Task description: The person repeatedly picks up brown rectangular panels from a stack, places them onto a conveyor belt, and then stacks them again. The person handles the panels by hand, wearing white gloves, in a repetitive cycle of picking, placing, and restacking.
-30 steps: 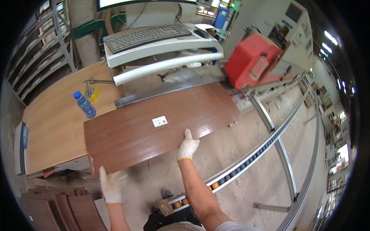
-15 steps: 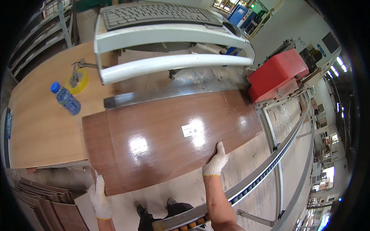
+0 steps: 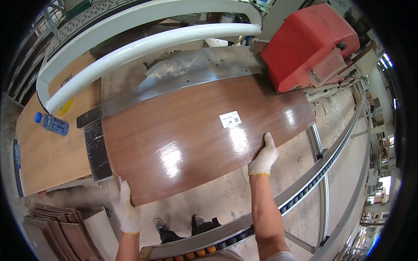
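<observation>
A glossy brown wood-grain panel with a small white label lies across the machine's bed. Its far long edge runs along a grey metal guide. My left hand, in a white knit glove, holds the near left corner. On the near long edge is my right hand, gloved too, its thumb along the edge and its fingers hidden beneath. At the panel's far right end stands a red machine housing.
A light wood table at left bears a blue-capped bottle and a yellow tape roll. A white tubular frame carries a keyboard above. A roller rail curves past my right arm. Brown boards lean at lower left.
The panel has slid right along the guide with both hands on it, baring a black strip of the bed at its left end. My view has also shifted closer to the red housing.
</observation>
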`<state>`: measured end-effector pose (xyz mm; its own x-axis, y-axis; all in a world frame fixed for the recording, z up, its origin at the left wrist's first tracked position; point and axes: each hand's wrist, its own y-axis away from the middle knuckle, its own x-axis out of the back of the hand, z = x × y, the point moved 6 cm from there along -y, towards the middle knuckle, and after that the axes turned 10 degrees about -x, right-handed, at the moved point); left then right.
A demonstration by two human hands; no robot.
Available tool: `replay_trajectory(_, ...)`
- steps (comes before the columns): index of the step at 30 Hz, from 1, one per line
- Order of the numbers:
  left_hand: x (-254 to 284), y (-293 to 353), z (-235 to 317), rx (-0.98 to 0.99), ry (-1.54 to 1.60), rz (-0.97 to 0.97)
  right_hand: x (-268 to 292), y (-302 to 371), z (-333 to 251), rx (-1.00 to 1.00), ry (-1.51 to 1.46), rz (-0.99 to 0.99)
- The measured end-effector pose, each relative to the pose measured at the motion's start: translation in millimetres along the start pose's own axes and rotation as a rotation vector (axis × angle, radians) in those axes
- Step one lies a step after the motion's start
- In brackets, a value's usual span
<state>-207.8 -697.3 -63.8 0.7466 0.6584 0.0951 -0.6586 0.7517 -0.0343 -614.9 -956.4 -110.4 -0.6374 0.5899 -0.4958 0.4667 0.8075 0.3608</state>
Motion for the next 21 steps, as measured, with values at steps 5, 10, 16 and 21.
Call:
replay_trajectory(5,-64.2,12.9,-11.3,0.299,0.357,0.167,11.2,-57.5,-29.1,0.035,0.009,-0.025)
replay_trajectory(10,-112.1,24.9,-9.4,0.376,0.284,0.197,16.9,-77.1,-59.3,0.039,0.193,0.103)
replay_trajectory(16,-182.5,18.9,-28.6,0.328,0.286,0.087,-17.4,80.2,14.5,-0.038,0.521,0.353)
replay_trajectory(21,-229.6,-14.5,-23.7,0.027,-0.281,-0.333,-34.3,131.3,42.5,-0.198,0.402,0.297)
